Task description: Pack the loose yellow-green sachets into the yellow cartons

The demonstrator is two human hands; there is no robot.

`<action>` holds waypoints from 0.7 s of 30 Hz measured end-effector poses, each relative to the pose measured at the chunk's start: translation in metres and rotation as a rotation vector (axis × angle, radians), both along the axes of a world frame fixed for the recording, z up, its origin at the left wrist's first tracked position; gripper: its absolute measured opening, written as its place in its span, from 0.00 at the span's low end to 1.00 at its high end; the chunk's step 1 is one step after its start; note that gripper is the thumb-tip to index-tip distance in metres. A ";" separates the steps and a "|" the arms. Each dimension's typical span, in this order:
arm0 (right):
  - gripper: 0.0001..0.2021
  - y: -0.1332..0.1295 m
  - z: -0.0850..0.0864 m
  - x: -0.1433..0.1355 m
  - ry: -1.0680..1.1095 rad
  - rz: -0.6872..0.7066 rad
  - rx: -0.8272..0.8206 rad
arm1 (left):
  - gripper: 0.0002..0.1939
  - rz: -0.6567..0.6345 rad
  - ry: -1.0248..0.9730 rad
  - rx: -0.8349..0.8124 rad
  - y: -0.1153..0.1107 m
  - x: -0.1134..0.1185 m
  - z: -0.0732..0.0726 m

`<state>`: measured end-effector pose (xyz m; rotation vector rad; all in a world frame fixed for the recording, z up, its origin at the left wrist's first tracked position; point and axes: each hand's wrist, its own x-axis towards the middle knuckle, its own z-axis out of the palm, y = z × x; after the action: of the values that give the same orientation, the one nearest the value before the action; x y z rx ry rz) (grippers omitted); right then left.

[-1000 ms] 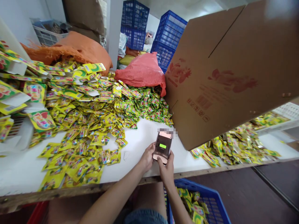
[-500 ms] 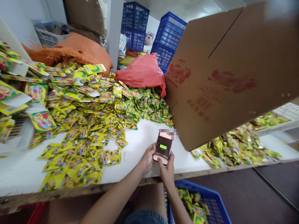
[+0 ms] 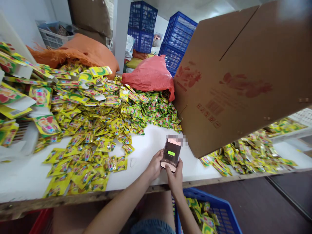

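Observation:
A mobile phone (image 3: 171, 154) with a lit screen is held upright between my two hands, over the front of the white tabletop (image 3: 146, 175). My left hand (image 3: 155, 165) grips its left edge. My right hand (image 3: 175, 174) wraps its lower right side, with the thumb over the bottom of the screen. A green button-like patch glows mid-screen; the top part is blurred out. Left of the phone lie loose yellow sachets (image 3: 83, 172). Beyond it are smaller green-and-yellow sachets (image 3: 158, 109).
A large cardboard box (image 3: 234, 81) leans on the right, with more sachets (image 3: 246, 154) beyond it. Orange (image 3: 90, 52) and red sacks (image 3: 151, 73) spill packets at the back. Flat yellow cartons (image 3: 46, 125) pile up left. A blue crate (image 3: 219, 208) of sachets stands below the table edge.
Both hands keep hold of the phone in nearly the same pose. The whole view has shifted very slightly; nothing on the table has visibly moved.

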<state>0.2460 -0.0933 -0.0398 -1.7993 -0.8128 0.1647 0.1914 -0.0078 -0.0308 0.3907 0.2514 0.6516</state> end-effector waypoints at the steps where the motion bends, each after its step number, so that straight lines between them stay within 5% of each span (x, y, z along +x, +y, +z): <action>1: 0.30 0.000 0.000 0.000 0.001 -0.001 -0.006 | 0.21 -0.002 0.003 -0.004 0.000 0.000 0.000; 21: 0.31 0.000 0.001 -0.001 0.024 -0.004 -0.028 | 0.21 0.001 0.009 -0.006 0.000 0.001 0.000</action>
<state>0.2451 -0.0935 -0.0385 -1.8214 -0.7930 0.1956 0.1924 -0.0076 -0.0310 0.3876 0.2622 0.6500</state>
